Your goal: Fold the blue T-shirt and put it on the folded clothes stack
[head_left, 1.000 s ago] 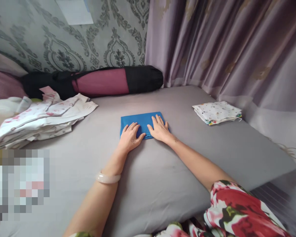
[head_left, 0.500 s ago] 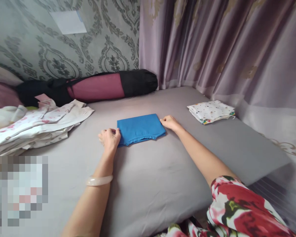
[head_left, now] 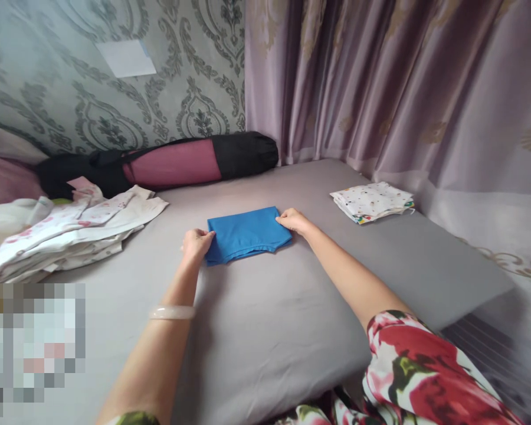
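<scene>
A folded blue cloth (head_left: 246, 234) lies flat on the grey bed sheet (head_left: 265, 319) in the middle of the view. My left hand (head_left: 195, 244) grips its left edge, fingers curled around the fabric. My right hand (head_left: 294, 220) holds the cloth's right edge near the far corner. A pale bangle sits on my left wrist. A floral sleeve covers my right upper arm at the bottom right.
A small folded stack of white patterned cloths (head_left: 371, 201) lies at the right by the purple curtain (head_left: 380, 88). A heap of white floral garments (head_left: 71, 230) lies at the left. A black and maroon roll bag (head_left: 172, 159) rests along the wall.
My hands left the top of the blue cloth, where they lay flat, and moved apart to its left and right edges, which they now grip. The view shifted slightly left.
</scene>
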Available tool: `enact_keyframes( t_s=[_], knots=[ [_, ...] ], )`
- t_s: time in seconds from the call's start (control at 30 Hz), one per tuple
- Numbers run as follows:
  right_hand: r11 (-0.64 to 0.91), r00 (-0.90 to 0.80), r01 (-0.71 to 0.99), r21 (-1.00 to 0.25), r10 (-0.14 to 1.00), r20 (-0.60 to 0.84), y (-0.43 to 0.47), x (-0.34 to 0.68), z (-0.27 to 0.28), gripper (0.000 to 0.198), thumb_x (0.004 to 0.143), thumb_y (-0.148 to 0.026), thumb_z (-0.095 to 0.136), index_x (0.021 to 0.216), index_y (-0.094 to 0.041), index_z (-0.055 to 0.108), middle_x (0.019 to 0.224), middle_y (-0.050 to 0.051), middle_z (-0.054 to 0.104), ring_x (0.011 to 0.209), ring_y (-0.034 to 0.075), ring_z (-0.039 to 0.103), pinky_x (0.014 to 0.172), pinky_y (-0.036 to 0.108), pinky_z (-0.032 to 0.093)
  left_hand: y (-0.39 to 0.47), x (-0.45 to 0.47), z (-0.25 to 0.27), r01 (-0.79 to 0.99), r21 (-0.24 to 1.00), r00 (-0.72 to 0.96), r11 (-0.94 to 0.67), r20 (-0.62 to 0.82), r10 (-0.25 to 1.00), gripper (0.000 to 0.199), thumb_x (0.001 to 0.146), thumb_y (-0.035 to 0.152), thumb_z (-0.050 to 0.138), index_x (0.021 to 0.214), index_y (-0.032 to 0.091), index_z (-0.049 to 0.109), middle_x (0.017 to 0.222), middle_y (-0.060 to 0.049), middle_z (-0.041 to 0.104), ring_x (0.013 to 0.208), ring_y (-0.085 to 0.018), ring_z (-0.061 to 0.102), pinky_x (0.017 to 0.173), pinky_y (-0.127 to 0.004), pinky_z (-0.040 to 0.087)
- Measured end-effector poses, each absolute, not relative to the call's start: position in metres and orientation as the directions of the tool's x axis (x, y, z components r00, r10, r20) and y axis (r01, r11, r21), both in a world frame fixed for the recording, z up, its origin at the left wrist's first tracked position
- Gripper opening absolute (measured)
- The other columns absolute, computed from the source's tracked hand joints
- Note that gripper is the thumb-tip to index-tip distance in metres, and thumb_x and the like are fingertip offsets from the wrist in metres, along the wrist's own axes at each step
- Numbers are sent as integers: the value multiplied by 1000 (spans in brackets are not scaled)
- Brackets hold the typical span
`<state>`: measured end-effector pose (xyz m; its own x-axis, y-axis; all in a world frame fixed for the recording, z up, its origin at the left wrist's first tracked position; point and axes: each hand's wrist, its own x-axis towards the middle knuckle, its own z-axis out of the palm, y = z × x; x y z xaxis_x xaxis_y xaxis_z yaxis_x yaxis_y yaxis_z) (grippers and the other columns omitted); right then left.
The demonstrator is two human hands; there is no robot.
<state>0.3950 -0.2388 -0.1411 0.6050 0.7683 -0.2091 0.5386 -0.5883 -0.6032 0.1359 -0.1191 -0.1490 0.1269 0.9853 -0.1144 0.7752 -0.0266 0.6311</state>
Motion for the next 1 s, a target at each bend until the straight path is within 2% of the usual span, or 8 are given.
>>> enact_keyframes(
  t_s=[0.07,0.17,0.27,0.4,0.6,0.77,1.0],
  knots=[
    [-584,607,496,-643,762,-224,-239,395,-138,29,84,-29,63,58,-17,61,49,-4,51,53,10,53,52,20,35,-120,135,-143,703,712,136,2,-137,981,21,65,39,65,62,20,58,52,-3,56,63,-23,61,59,-30,45],
    [-601,612,415,-683,740,-278,-239,394,-132,29,83,-26,66,56,-16,58,43,-6,41,44,8,43,48,20,32,-122,135,-131,625,774,103,106,-216,971,20,61,36,67,59,19,56,46,2,49,52,-16,51,52,-25,38],
    [-612,603,340,-714,725,-333,-240,393,-128,31,83,-23,67,55,-16,55,41,-8,37,41,7,37,44,19,30,-122,134,-121,610,771,93,184,-300,949,19,59,31,69,56,18,56,45,2,49,48,-12,45,48,-24,34],
    [-579,580,269,-770,736,-351,-244,391,-123,26,84,-19,66,60,-15,57,40,-10,36,39,5,31,41,18,24,-122,133,-109,634,752,133,180,-335,933,18,56,31,72,58,17,61,45,3,48,46,-11,39,46,-23,29],
    [-508,582,189,-840,747,-321,-260,405,-109,14,82,-19,69,70,-14,65,42,-11,40,38,3,29,38,17,17,-124,150,-90,600,798,244,59,-253,936,29,54,42,75,68,18,68,48,3,45,48,-11,36,48,-23,28],
    [-474,642,137,-870,711,-286,-297,446,-84,10,83,-18,69,75,-13,65,42,-8,48,33,2,33,34,16,17,-138,197,-72,496,867,413,-55,-180,893,29,55,42,77,70,18,70,52,3,49,51,-10,40,50,-24,29],
    [-485,853,73,-872,483,-197,-356,521,-41,7,88,-13,63,83,-9,65,53,0,65,32,3,41,30,14,25,-181,300,-64,266,956,614,-126,-67,787,19,60,34,74,66,16,70,55,0,59,48,-8,38,46,-22,28]
  ],
)
